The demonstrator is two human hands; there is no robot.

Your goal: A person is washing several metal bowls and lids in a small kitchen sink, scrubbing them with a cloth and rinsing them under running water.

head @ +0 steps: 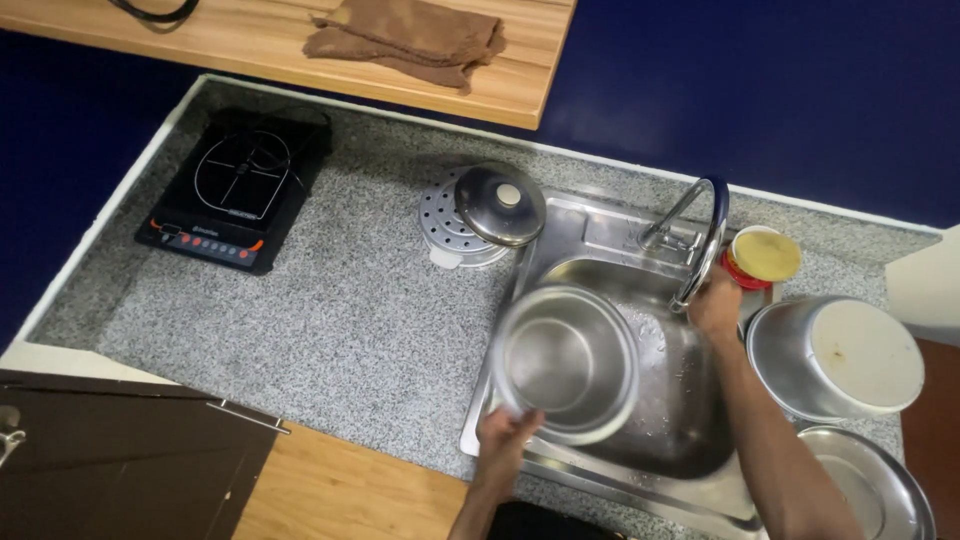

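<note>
Sitting far left on the counter (350, 300) is a hob (235, 190), then a lid (498, 204). Left hand (507, 432) grips the pot (565, 362) rim over the sink (640, 440); right hand (714, 302) wraps the tap (700, 225), 2 bowls (835, 358) beyond.

Steel pot (566, 362) fills sink (700, 440), tap (700, 225) overhead, counter (340, 300) left open

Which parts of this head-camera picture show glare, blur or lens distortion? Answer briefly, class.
Head view: glare on the steel lid and faucet; slight motion blur on the steel pot held by the left hand; the right hand is soft too; counter edge bends from wide-angle distortion.
</note>
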